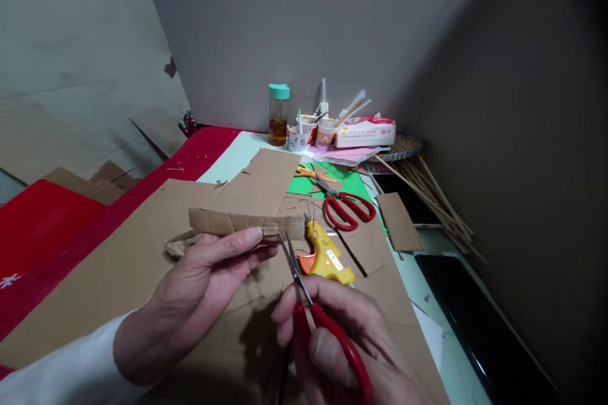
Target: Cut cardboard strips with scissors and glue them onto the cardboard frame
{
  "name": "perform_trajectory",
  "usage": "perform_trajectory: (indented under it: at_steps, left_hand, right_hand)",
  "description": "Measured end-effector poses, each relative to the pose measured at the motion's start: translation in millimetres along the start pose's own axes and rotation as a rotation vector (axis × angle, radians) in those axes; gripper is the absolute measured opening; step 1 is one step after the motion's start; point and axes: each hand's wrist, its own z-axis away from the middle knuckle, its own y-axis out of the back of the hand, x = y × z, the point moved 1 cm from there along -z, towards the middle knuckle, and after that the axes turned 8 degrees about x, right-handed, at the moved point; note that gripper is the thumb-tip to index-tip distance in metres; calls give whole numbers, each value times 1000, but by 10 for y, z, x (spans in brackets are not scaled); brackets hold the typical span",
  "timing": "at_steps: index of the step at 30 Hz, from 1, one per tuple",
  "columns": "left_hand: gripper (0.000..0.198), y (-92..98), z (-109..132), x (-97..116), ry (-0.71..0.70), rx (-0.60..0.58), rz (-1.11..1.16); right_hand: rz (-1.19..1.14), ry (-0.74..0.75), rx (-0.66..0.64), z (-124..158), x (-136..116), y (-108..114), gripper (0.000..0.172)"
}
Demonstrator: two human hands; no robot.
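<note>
My left hand (204, 285) pinches a narrow strip of brown cardboard (228, 221) between thumb and fingers, holding it roughly level above the table. Red-handled scissors (327, 342) are gripped in my right hand (351, 335), their blades slightly apart and pointing up at the strip's lower edge near its right end. Whether the blades touch the cardboard I cannot tell. Just beyond the scissors lies a yellow glue gun (327, 256) with an orange trigger. A second pair of red-handled scissors (346, 209) rests behind it, close to orange-handled scissors (308, 172).
Large cardboard sheets (118, 247) cover the table. At the back stand a bottle (278, 114) with a teal lid, paper cups (325, 134) of tools and a tissue pack (365, 133). Wooden sticks (434, 202), a cardboard piece (399, 221) and a black phone-like slab (475, 323) lie right.
</note>
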Motion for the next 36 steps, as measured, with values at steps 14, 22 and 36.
perform_trajectory:
  at_steps: [14,22,36]
  left_hand:
    - [21,13,48,-80,42,23,-40]
    - [33,-13,89,-63,49,76,-22]
    - [40,-20,91,-39,61,126,-43]
  right_hand:
    - [337,234,105,-42,141,41,33]
    - [614,431,163,-33,25,-8,17]
    - [600,416,110,-43,19,12,13]
